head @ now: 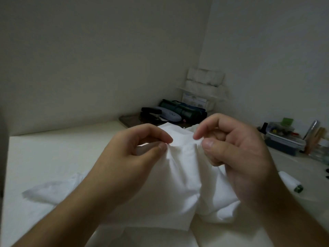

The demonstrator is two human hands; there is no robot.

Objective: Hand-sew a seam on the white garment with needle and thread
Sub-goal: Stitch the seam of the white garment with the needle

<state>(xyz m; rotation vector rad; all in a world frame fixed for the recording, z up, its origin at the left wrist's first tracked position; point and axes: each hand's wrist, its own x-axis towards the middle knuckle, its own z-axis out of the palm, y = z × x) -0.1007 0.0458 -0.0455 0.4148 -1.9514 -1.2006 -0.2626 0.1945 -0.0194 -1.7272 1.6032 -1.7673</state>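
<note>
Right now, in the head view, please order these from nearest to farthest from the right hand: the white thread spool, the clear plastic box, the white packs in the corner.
From the right hand:
1. White thread spool with green end, on the table just to its right.
2. Clear plastic box of small coloured items, farther right and back.
3. Stacked white packs, in the far wall corner.

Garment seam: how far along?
Done: spool is out beside the garment. In hand: left hand and right hand each pinch the raised fold, stretching it between them. Left: no needle or finished stitches are discernible, so the seam's progress is unclear.
</note>
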